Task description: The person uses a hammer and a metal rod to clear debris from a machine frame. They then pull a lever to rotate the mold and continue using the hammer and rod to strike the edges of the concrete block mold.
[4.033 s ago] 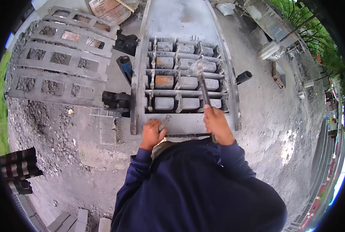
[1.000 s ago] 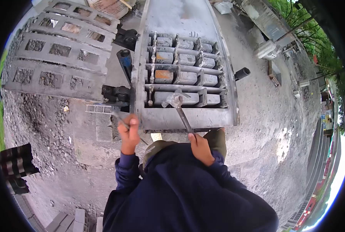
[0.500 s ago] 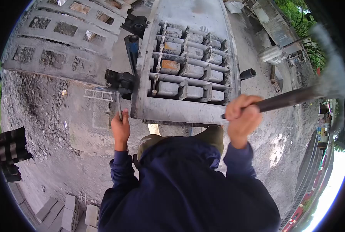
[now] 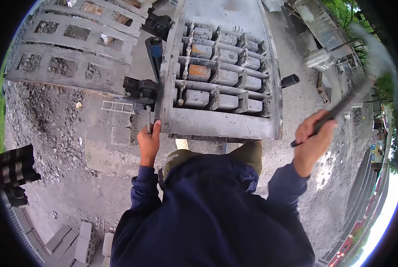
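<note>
My left hand [image 4: 148, 141] is closed around a thin metal rod [image 4: 149, 116] at the near left corner of a concrete-block mould [image 4: 221, 123]. The rod's lower end is hidden by the hand. Out to the right of the mould, my right hand [image 4: 314, 135] grips the dark handle of a hammer [image 4: 348, 98], raised up and to the right. Its grey head lies crosswise and is smeared by motion. Rows of grey metal cores sit inside the mould between dividing plates, and a few cores show orange rust.
Hollow grey concrete [image 4: 58, 46] with square openings lies on the left, beside a blue post [image 4: 155, 55]. A dark pipe end [image 4: 290, 80] juts from the mould's right side. Gravel [image 4: 43, 129] covers the left ground, a small ladder-shaped frame [image 4: 117, 107] lies there, and blocks [image 4: 69, 244] stand behind.
My right hand has moved right and outward with the hammer, whose handle now tilts more steeply upward. My left hand shifts slightly right in view, as does the mould.
</note>
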Motion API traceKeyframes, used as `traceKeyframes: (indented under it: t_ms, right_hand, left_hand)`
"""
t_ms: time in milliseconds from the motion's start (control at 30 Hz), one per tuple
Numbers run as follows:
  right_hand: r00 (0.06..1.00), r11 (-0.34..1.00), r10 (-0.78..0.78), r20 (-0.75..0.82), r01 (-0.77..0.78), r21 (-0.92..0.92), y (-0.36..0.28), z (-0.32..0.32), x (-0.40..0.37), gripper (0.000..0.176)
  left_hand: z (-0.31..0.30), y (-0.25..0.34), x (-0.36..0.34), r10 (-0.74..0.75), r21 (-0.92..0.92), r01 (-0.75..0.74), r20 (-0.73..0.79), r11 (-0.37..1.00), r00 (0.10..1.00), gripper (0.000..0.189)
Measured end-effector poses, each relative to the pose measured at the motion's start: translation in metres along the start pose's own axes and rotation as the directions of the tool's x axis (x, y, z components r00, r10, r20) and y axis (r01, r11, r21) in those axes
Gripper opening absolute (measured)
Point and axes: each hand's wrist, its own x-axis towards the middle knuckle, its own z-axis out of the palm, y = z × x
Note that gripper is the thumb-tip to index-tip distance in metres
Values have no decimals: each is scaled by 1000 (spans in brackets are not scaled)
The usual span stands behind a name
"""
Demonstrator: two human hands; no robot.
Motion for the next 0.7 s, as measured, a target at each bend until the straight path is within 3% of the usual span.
traceKeyframes:
  t_ms: [67, 100, 167, 200, 233, 267, 300, 333, 400, 467, 500, 567, 600, 700]
  right_hand:
    - [946, 937, -322, -27, 322, 134, -25, 17, 23, 58]
    - [946, 936, -324, -18, 323, 137, -21, 28, 29, 58]
    - [863, 835, -503, -43, 499, 231, -4, 51, 23, 58]
    - [873, 868, -485, 54, 474, 148, 43, 42, 5, 54]
    - [990, 724, -143, 2, 106, -682, 130, -4, -33, 46]
    - [951, 411, 49, 307, 260, -874, 153, -15, -69, 36]
    - [860, 254, 17, 511, 490, -834, 166, -15, -90, 34]
    - [859, 715, 343, 379, 23, -699, 196, -21, -108, 39]
    - [862, 734, 351, 366, -11, -679, 166, -13, -91, 47]
    - [811, 683, 544, 215, -280, -675, 127, -8, -77, 50]
    - [850, 669, 507, 141, -286, -686, 112, -3, -68, 52]
    - [894, 810, 418, 163, -285, -512, 73, 2, -46, 52]
    - [948, 933, 293, 128, -254, -255, 25, 9, -31, 50]
    - [995, 986, -94, 32, 89, 139, -15, 20, -10, 55]
  left_hand:
    - [2, 1, -1, 53, -1, -54, -37, 999, 998, 47]
    - [3, 2, 1, 49, -5, -49, -44, 999, 998, 47]
    - [-1, 1, 0, 56, 71, -56, -6, 996, 998, 47]
    - [-2, -1, 0, 54, 63, -53, -10, 997, 998, 47]
    - [-1, -3, 3, 83, 58, -82, -6, 995, 997, 47]
    - [-1, -7, 4, 107, 56, -107, 3, 993, 994, 47]
    - [-1, -10, 3, 108, 47, -108, 1, 993, 994, 47]
    - [1, -13, 4, 119, 26, -119, -5, 993, 993, 47]
    - [5, -11, 10, 142, 2, -142, -14, 990, 990, 48]
    - [-2, -10, 6, 103, 3, -103, 41, 995, 994, 49]
    - [0, -9, 16, 120, -4, -120, 27, 993, 992, 49]
    - [-1, -18, 9, 141, 32, -142, 39, 989, 989, 51]
    - [-3, -22, 5, 123, 41, -124, 37, 991, 992, 51]
    - [2, -19, 9, 157, -18, -156, 32, 988, 987, 52]
